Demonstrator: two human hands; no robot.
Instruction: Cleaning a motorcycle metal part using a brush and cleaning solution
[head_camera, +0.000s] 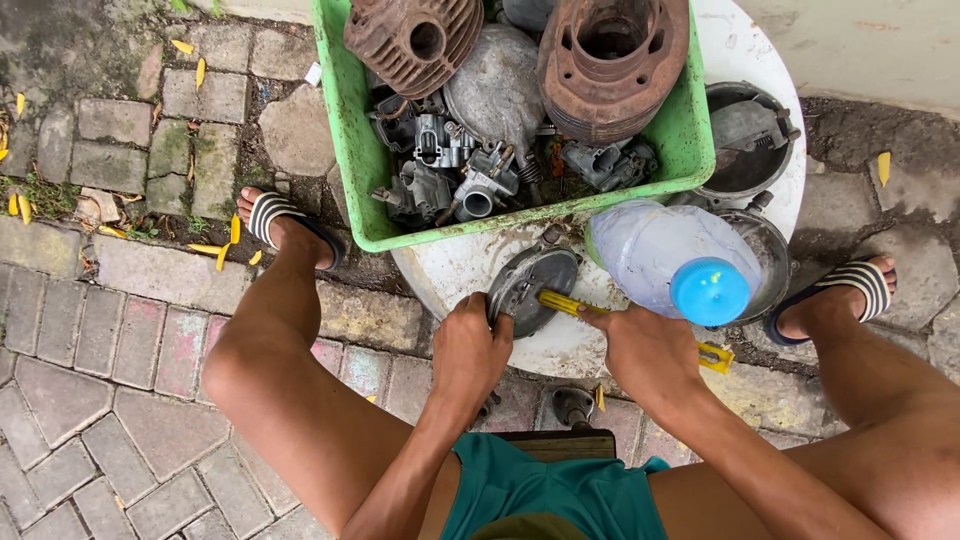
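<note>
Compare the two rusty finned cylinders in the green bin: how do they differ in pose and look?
The left finned cylinder lies tilted on its side, showing a small round hole in its end; the right finned cylinder stands nearly upright, its wide open bore facing the camera. The left one looks paler and reddish, the right one darker brown. Both are rusted, ribbed with fins, and rest on other metal parts in the green bin.

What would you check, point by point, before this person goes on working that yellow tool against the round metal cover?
1. Left hand grips the round metal cover: ok.
2. Right hand holds the yellow-handled tool: ok.
3. Tool tip seated on the cover: cannot tell, hidden.
4. Cover rests on the white round base: ok.
5. Plastic bottle close beside the right hand, may be knocked: not ok.
6. Green crate of engine parts clear of both hands: ok.
</note>
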